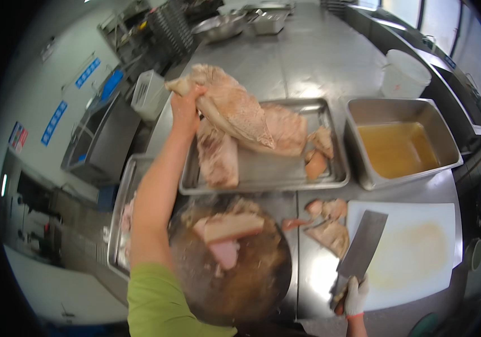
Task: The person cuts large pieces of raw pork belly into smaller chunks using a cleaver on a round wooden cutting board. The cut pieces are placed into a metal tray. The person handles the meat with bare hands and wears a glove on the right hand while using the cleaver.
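Note:
My left hand (185,107) is bare and grips the end of a large slab of meat with skin (234,105), lifting that end above a steel tray (265,189). More slabs (219,162) and small meat pieces (316,164) lie in the tray. My right hand (356,295), in a whitish glove, holds a cleaver (364,242) by its handle, its blade over the left edge of a white cutting board (413,261). On the round chopping block (244,299) before me rest cut pieces of meat (232,229).
Meat scraps (329,236) lie on the steel table between block and board. A deep steel pan of yellowish liquid (400,147) stands at the right, a white bucket (405,76) behind it. Another tray (118,236) is partly behind my left arm. Steel bowls (219,27) stand farther back.

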Available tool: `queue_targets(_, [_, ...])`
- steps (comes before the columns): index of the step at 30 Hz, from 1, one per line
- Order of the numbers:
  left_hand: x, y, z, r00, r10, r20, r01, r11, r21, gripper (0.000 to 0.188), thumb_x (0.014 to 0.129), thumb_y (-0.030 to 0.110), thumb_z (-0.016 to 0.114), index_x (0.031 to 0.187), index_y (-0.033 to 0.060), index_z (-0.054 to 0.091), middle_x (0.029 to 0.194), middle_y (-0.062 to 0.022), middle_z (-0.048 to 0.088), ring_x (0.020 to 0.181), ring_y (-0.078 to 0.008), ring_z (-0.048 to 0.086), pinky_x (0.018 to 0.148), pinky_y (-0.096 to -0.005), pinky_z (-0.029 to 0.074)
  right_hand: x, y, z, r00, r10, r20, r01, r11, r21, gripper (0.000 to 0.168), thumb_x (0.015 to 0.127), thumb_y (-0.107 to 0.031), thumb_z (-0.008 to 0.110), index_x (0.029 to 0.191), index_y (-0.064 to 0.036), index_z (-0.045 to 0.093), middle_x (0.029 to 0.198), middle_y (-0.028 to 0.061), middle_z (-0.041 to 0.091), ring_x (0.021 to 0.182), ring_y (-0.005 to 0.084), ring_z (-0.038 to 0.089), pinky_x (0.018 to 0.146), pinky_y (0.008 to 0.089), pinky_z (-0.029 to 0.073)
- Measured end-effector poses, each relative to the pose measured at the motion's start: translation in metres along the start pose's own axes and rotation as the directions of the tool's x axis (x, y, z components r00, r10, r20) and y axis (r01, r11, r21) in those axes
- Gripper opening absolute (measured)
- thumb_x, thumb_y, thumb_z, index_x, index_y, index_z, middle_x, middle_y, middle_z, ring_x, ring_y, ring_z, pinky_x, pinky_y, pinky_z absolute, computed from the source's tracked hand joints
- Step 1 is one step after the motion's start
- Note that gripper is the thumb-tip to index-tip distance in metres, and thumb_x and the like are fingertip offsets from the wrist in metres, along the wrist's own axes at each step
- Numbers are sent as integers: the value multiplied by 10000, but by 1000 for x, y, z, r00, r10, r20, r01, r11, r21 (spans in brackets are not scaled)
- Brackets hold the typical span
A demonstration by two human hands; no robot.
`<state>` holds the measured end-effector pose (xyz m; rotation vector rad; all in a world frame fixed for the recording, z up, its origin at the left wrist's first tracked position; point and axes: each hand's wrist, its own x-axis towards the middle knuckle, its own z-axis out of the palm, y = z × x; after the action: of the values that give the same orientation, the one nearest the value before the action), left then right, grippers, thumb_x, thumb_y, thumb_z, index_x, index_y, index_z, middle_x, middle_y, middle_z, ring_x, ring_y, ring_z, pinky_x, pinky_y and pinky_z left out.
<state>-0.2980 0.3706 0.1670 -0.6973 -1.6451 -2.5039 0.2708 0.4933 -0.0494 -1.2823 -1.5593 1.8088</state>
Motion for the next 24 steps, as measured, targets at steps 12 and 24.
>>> queue_targets(12, [-237, 136, -218, 655, 74, 752, -655, 551, 517, 445, 789, 125, 738, 1215, 94, 613, 1268, -76, 618, 1104, -237, 603, 939, -386, 496, -128, -63, 84, 991, -23, 130, 30, 998, -56, 170, 964, -87, 473, 1084, 34, 465, 609, 66, 536, 441, 130, 502, 429, 262, 416])
queue_targets(24, [-394, 123, -311, 567, -55, 822, -591, 668, 453, 451, 716, -54, 625, 1155, 46, 662, 1285, -91, 629, 1212, -304, 564, 1051, -441, 421, -256, -62, 178, 965, 58, 254, 15, 961, -278, 158, 927, -72, 489, 1029, 49, 483, 639, 58, 524, 473, 114, 495, 465, 264, 429])
